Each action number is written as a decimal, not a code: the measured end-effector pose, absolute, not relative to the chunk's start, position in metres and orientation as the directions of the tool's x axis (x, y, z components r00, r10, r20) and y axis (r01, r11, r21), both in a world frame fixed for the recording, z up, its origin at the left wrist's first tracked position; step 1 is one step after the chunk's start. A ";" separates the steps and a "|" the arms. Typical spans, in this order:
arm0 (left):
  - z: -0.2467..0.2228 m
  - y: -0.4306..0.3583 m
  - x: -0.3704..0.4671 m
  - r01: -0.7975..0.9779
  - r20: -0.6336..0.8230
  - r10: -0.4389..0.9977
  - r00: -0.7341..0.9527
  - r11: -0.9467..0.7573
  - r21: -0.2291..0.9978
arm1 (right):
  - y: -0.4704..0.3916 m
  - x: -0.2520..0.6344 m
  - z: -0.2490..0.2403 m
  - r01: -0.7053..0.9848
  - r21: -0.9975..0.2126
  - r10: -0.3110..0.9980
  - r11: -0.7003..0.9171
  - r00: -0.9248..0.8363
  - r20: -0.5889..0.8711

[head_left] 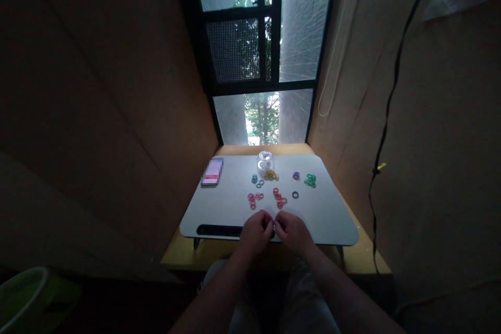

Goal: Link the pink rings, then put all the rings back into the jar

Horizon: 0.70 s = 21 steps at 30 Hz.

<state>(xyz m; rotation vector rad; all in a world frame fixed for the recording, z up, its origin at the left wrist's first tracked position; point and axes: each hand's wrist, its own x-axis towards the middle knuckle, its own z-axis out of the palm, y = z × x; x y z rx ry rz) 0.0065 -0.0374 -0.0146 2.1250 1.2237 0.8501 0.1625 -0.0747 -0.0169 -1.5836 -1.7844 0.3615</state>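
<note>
My left hand (256, 232) and my right hand (293, 230) meet fingertip to fingertip above the front edge of a white lap desk (230, 206). Both are closed in a pinch; a tiny pale thing between them is too small to make out. Just beyond lie small ring-shaped bands, grouped by colour: pink bands (252, 199) on the left and red-orange bands (278, 198) on the right. Further back are teal bands (255, 179), yellow bands (271, 175), purple bands (296, 175) and green bands (310, 180). A dark grey band (295, 194) lies alone.
Behind the yellow bands stands a clear jar (265, 159). A phone (212, 171) lies at the desk's back left, and a black slot (218, 230) runs along its front. Underneath is a wooden table (174, 258). A black cable (385, 120) hangs at right.
</note>
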 end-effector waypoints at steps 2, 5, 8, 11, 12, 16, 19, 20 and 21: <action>-0.015 -0.038 0.006 0.545 0.258 0.886 0.386 -0.445 0.711 | -0.075 0.163 -0.017 0.756 -0.623 0.947 0.203 0.010 0.321; -0.014 -0.038 0.006 0.541 0.257 0.884 0.391 -0.447 0.713 | -0.075 0.163 -0.018 0.763 -0.615 0.945 0.198 0.018 0.326; -0.013 -0.039 0.006 0.537 0.255 0.884 0.392 -0.445 0.717 | -0.075 0.163 -0.018 0.756 -0.622 0.946 0.202 0.013 0.323; -0.012 -0.039 0.007 0.542 0.251 0.886 0.390 -0.442 0.715 | -0.076 0.163 -0.017 0.755 -0.625 0.949 0.199 0.011 0.316; -0.012 -0.039 0.007 0.546 0.249 0.886 0.391 -0.441 0.712 | -0.076 0.163 -0.017 0.755 -0.625 0.949 0.198 0.012 0.315; -0.013 -0.039 0.007 0.561 0.249 0.888 0.387 -0.441 0.700 | -0.076 0.163 -0.016 0.764 -0.616 0.947 0.192 0.022 0.321; -0.013 -0.039 0.007 0.560 0.253 0.883 0.396 -0.450 0.696 | -0.076 0.163 -0.017 0.761 -0.619 0.947 0.194 0.021 0.321; -0.013 -0.039 0.007 0.559 0.252 0.882 0.398 -0.451 0.696 | -0.076 0.163 -0.018 0.759 -0.622 0.947 0.196 0.019 0.322; -0.013 -0.039 0.007 0.557 0.249 0.882 0.401 -0.450 0.697 | -0.076 0.163 -0.018 0.757 -0.622 0.946 0.197 0.019 0.323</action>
